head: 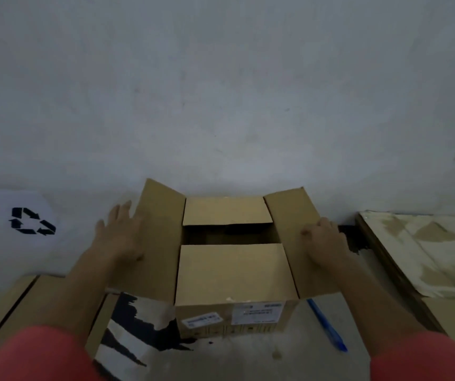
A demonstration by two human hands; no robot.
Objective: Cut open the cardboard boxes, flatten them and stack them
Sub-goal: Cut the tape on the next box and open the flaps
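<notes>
One brown cardboard box (231,273), four top flaps open, stands on a grey surface (248,358) by the wall; its two white labels (259,312) are too blurred to read. The left hand (122,235) lies spread on the left flap; the right hand (323,237) curls its fingers on the right flap. One blue pen (328,327) lies beside the box; a black recycling symbol (32,221) shows at left.

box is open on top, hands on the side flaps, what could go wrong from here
1. The blue pen-like tool lies by the cardboard box, near its right flap; flattening could trap it.
2. The left hand and right hand are only on the side flaps; pushing down on the standing box may crumple it.
</notes>
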